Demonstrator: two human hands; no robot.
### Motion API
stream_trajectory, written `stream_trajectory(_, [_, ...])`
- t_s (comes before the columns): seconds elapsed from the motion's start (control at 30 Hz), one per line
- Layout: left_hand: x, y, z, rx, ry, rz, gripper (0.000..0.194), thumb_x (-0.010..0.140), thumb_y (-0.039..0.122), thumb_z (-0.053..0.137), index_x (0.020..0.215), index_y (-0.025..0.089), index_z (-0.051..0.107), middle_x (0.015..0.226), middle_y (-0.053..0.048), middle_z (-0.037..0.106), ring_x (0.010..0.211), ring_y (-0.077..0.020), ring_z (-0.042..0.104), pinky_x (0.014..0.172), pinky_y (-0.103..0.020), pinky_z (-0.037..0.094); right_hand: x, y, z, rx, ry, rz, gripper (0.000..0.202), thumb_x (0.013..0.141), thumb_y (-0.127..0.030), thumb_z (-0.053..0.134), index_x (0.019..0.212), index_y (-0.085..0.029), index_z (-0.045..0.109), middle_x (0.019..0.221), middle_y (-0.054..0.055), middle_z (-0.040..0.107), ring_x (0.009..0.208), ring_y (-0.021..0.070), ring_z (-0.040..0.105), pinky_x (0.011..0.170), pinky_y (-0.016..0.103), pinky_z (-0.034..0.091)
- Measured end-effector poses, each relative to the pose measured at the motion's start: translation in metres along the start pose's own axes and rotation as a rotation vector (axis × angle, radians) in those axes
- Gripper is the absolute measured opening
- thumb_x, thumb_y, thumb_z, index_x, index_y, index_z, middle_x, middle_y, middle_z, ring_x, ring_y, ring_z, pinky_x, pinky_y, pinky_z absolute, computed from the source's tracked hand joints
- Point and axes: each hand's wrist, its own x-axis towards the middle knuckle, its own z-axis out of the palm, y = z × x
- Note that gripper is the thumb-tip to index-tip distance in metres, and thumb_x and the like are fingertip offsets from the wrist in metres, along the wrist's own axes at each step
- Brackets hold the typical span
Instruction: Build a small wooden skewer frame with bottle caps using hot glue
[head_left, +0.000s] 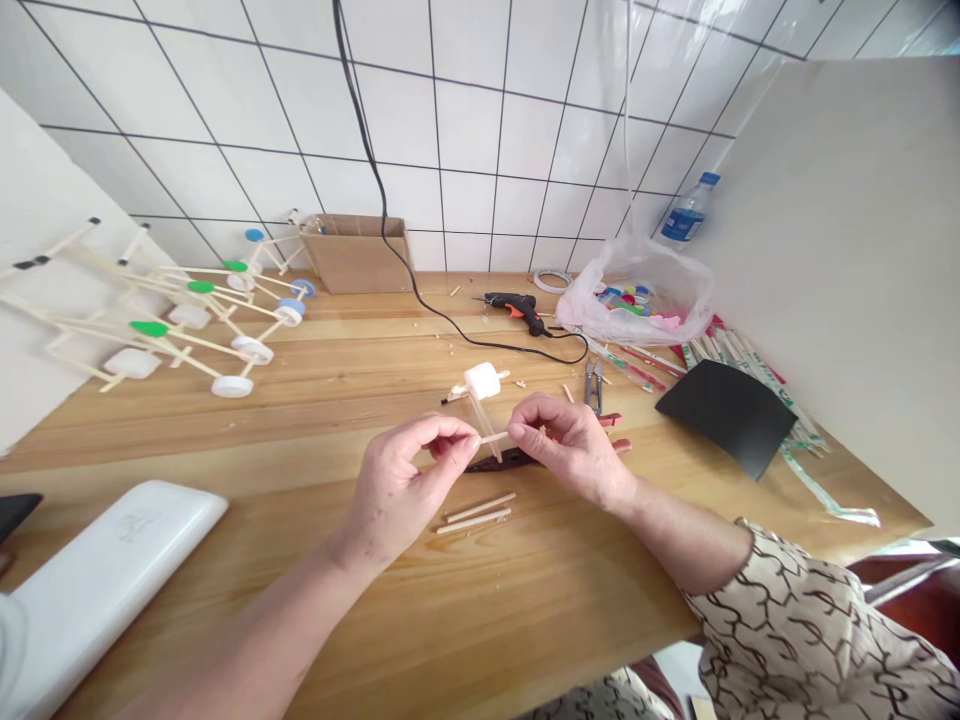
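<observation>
Between my two hands, a short, pale wooden stick is pinched at both ends. My left hand has thumb and forefinger closed on its left end. At the other end, the fingers of my right hand are closed the same way. Just beyond them lies a white block-like piece with thin sticks joined to it. A dark tool lies on the table below the held stick, partly hidden by my right hand. Nearer to me are two loose wooden sticks.
Several stick frames with white wheels stand at left. A glue gun, cardboard box and plastic bag of coloured caps are at the back. Snips and a black sheet lie right; a white device is front left.
</observation>
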Motion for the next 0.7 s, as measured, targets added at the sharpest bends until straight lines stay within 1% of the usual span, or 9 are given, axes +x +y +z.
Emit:
stream_trajectory(0.13, [-0.0004, -0.0004, 0.0005, -0.002, 0.005, 0.001, 0.013, 0.079, 0.026, 0.059, 0.073, 0.019, 0.066, 0.068, 0.001, 0.067, 0.062, -0.0116, 0.059, 0.062, -0.021, 0.047, 0.0001, 0.0002, 0.0003, -0.003, -0.001, -0.013, 0.018, 0.082, -0.029, 0.057, 0.07, -0.016, 0.058, 0.066, -0.002, 0.053, 0.061, 0.0095, 0.043, 0.057, 0.023, 0.033])
stream_trajectory(0.7, [-0.0006, -0.0002, 0.002, 0.014, -0.008, 0.004, 0.015, 0.08, 0.027, 0.057, 0.07, 0.019, 0.065, 0.069, 0.0, 0.068, 0.063, -0.0122, 0.059, 0.062, -0.021, 0.047, 0.0012, 0.0007, 0.0007, -0.036, 0.006, -0.036, 0.017, 0.083, -0.029, 0.057, 0.071, -0.016, 0.057, 0.067, -0.001, 0.055, 0.062, 0.01, 0.045, 0.059, 0.023, 0.035])
